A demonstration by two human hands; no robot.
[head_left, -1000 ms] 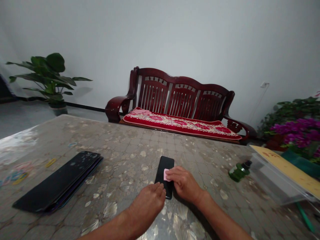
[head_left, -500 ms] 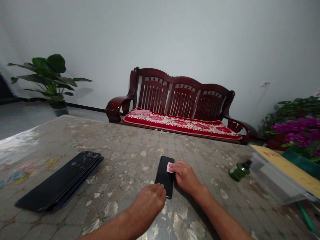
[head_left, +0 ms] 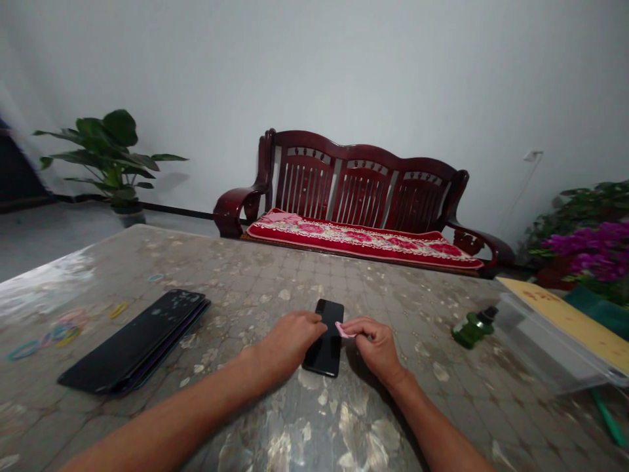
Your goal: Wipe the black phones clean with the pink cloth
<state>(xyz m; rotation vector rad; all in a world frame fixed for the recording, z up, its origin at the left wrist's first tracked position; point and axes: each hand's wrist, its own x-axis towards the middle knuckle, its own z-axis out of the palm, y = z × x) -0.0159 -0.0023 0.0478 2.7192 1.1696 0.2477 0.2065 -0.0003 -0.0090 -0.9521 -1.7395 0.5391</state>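
Note:
A black smartphone lies flat on the patterned tabletop, its glossy dark face up. My left hand grips it from the left side, fingers closed over the edge and tips on the screen; the thumb is hidden. In my right hand a small pink cloth is pinched between thumb and fingers, at the phone's right edge. Whether the cloth touches the screen I cannot tell.
A black long wallet and several coloured rubber bands lie at left. On the right are a green bottle and a clear plastic box with a yellow sheet on top. A wooden bench stands beyond the table.
My left hand has moved up along the phone's left side, from its lower corner. My right hand has drawn the pink cloth from mid-screen to the right edge. The view has shifted slightly.

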